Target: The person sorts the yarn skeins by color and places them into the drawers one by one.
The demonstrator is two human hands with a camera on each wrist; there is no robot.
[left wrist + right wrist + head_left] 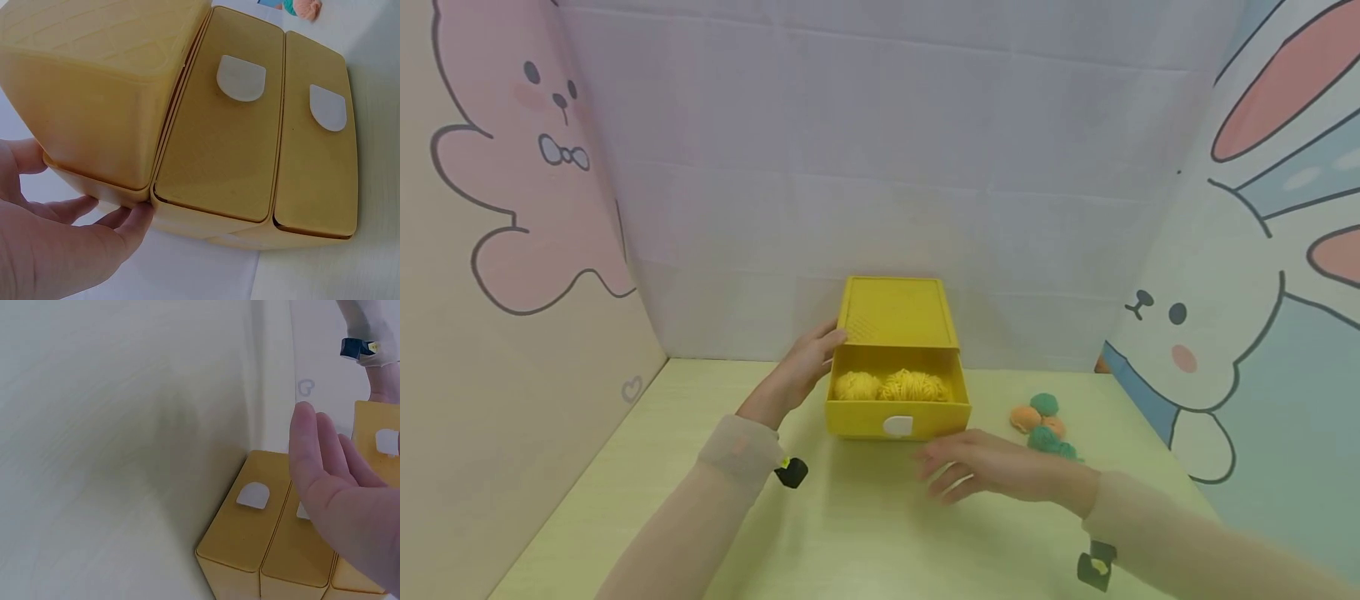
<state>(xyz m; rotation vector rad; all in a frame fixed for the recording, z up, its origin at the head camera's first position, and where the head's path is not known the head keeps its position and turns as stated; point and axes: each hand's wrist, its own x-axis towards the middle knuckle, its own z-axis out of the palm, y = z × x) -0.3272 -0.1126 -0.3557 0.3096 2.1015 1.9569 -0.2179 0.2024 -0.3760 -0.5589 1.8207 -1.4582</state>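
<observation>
A yellow drawer cabinet [898, 310] stands on the table, its top drawer [857, 421] pulled out. Inside that drawer lie a round yellow yarn ball [857, 386] and a longer yellow yarn bundle [914, 386]. My left hand [801, 367] rests against the cabinet's left side, thumb near the top edge and fingertips on the side wall. Two closed lower drawers [219, 131] with white tabs show in the left wrist view. My right hand [992, 469], fingers extended and holding nothing, hovers by the drawer's lower right front, slightly blurred.
Several small orange and green yarn balls [1043, 439] lie on the table right of the cabinet. A white cloth wall [887, 167] rises behind it. Side panels carry a pink bear [550, 200] and a white rabbit [1210, 292].
</observation>
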